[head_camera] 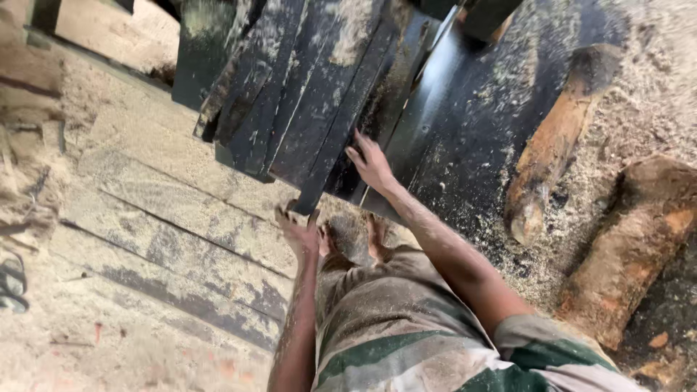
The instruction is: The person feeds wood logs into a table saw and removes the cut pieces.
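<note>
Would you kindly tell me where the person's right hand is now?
In the head view, the right hand lies centre frame on the dark planks, above the left hand gripping a plank's lower end.

Bare to the elbows and beyond, both forearms dusted all over with pale sawdust. Left hand (pixel 301 236) and right hand (pixel 372 163) ungloved, fingers (pixel 356 154) speckled with the same dust. Wrapped about the waist and legs in a striped cloth (pixel 392 327) of dull green and off-white bands, grimy and powdered. Barefoot, toes dusty.
</note>
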